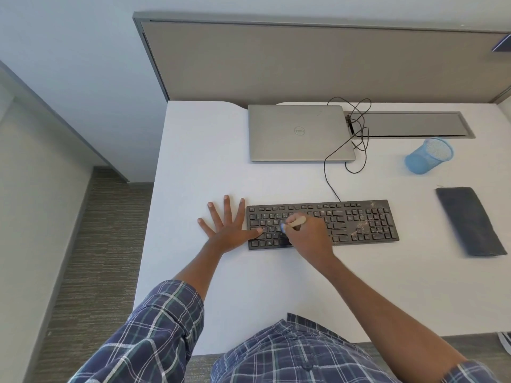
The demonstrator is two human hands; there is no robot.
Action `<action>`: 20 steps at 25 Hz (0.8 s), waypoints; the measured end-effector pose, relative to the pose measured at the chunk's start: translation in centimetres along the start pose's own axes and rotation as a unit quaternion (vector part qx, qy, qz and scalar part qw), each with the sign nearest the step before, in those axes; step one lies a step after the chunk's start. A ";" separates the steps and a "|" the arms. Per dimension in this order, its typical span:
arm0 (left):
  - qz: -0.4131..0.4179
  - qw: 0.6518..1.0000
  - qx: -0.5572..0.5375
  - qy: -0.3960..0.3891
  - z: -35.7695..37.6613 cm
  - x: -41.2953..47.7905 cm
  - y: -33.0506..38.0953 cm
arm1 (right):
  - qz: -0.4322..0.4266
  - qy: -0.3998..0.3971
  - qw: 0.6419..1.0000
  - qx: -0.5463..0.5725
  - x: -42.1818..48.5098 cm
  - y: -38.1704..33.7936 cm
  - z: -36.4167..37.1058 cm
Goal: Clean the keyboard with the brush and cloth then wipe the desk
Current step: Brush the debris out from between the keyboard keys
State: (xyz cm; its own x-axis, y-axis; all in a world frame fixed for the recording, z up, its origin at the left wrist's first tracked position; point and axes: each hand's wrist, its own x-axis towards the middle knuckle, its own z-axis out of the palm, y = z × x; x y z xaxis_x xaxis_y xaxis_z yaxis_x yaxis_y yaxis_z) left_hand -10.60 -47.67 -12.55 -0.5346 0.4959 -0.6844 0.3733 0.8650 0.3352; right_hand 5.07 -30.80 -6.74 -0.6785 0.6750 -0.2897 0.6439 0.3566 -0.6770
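Note:
A black keyboard (pixel 359 222) lies on the white desk (pixel 276 286), with pale dust and crumbs over its right-hand keys. My right hand (pixel 308 239) grips a small brush (pixel 296 221) with a wooden handle and a blue band, its bristle end down on the left-middle keys. My left hand (pixel 225 228) rests flat on the desk with fingers spread, its thumb on the keyboard's left edge. A folded dark grey cloth (pixel 470 221) lies on the desk to the right of the keyboard.
A shut silver laptop (pixel 300 132) sits behind the keyboard, with a black cable (pixel 329 175) looping from the keyboard past it. A blue mesh cup (pixel 428 156) lies tipped at the back right. A grey partition (pixel 304 62) stands behind the desk. Carpeted floor lies to the left.

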 end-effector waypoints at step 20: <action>-0.003 1.000 0.003 -0.006 0.1 0.1 0.0 | 0.080 -0.061 0.995 -0.024 -1.1 0.9 -0.8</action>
State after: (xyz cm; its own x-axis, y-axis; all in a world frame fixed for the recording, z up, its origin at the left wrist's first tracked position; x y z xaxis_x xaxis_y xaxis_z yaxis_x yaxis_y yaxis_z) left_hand -10.63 -47.62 -12.69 -0.5273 0.4893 -0.6947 0.3741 0.8677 0.3272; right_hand 6.72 -30.67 -6.47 -0.6017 0.6430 -0.4738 0.7617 0.2835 -0.5826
